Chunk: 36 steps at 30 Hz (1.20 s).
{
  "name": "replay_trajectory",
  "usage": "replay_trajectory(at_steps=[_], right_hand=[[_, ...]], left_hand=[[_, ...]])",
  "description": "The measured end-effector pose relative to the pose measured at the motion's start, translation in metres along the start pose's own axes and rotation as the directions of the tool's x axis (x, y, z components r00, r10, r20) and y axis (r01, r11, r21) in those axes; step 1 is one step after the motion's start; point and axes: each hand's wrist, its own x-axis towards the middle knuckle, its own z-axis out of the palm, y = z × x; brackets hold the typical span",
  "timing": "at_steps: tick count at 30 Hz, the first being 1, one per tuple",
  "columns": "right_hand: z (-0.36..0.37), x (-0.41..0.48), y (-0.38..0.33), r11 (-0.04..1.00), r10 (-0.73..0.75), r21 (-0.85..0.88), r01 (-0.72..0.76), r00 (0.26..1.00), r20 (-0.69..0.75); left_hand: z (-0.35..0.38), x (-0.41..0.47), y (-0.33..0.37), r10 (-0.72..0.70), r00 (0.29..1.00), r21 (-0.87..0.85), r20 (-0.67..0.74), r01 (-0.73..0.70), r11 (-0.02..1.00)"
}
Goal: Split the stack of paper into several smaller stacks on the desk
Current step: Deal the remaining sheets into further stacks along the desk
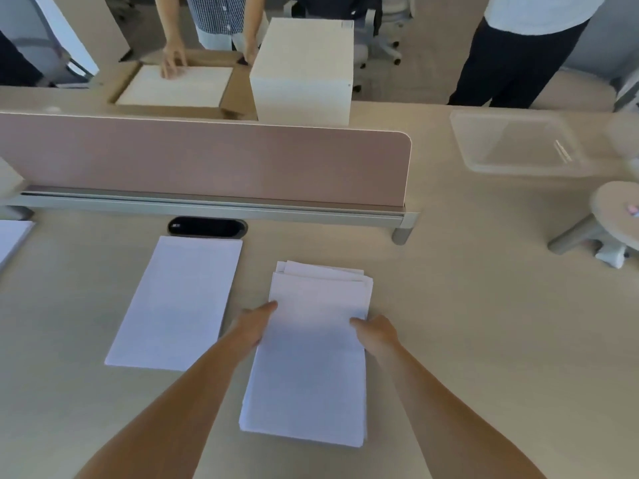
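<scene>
While pinched edgewise by left hand (254,326) and right hand (377,335), white paper stack (311,375), far sheets askew.

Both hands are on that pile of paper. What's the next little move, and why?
Probably lift a batch off the top of the paper stack and set it on bare desk to the right. The left hand and right hand grip its side edges, it looks thick, and a thinner stack lies to its left.
</scene>
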Motion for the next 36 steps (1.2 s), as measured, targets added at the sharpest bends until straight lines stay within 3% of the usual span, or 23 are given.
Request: replay_trajectory(at_steps=[6, 9, 15, 25, 31, 36], right_hand=[[0.004, 0.005, -0.003, 0.987, 0.041, 0.157, -0.039, 0.999, -0.01], [0.004, 0.001, 0.0, 0.988, 0.047, 0.151, -0.035, 0.996, -0.077], [0.004, -0.007, -0.003, 0.987, 0.03, 0.162, -0.02, 0.997, -0.065], [0.025, -0.029, -0.02, 0.998, -0.052, -0.028, 0.048, 0.981, -0.189], [0.041, -0.038, -0.024, 0.976, -0.133, -0.192, 0.101, 0.978, -0.161], [0.048, -0.043, -0.023, 0.94, -0.119, -0.338, 0.057, 0.979, -0.166]], left_hand=[[-0.005, 0.006, 0.003, 0.001, 1.0, 0.06, 0.011, -0.002, 0.998], [-0.006, 0.011, 0.002, -0.014, 1.0, 0.086, 0.007, 0.013, 0.996], [0.0, 0.01, 0.002, 0.039, 0.998, 0.172, -0.051, -0.029, 0.985], [-0.004, 0.017, -0.002, 0.014, 0.999, 0.091, -0.041, -0.011, 0.996], [-0.006, 0.018, -0.002, -0.005, 1.0, 0.062, -0.021, 0.006, 0.998], [-0.007, 0.017, -0.004, -0.015, 1.0, 0.046, -0.019, 0.016, 0.999]])
